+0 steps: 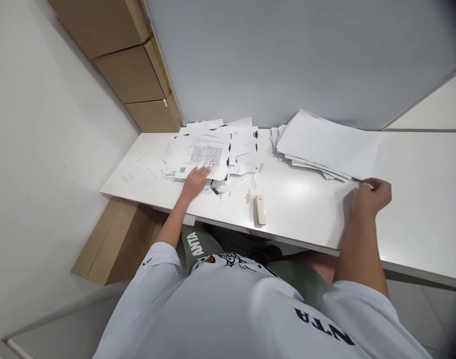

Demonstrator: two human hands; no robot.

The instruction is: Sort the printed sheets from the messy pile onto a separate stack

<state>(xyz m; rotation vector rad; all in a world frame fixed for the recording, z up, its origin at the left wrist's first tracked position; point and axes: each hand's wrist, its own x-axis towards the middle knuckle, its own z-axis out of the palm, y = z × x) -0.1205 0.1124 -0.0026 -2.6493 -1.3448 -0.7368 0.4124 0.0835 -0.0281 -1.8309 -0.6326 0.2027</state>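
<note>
My left hand point(195, 182) lies flat with fingers stretched out on the near edge of a messy pile of printed papers point(213, 149) at the left of the white desk point(306, 209). The top sheet shows a block of dense print. My right hand point(370, 197) is curled at the near right corner of a stack of blank white sheets point(325, 142), its fingers pinching the corner of the sheets. A small cream stapler point(260, 210) rests on the desk between my two hands, close to the front edge.
A grey partition panel point(287, 55) stands behind the desk. Brown cardboard boxes point(130, 70) are stacked at the back left, and another box point(115, 242) sits on the floor under the desk's left end. A white wall runs along the left.
</note>
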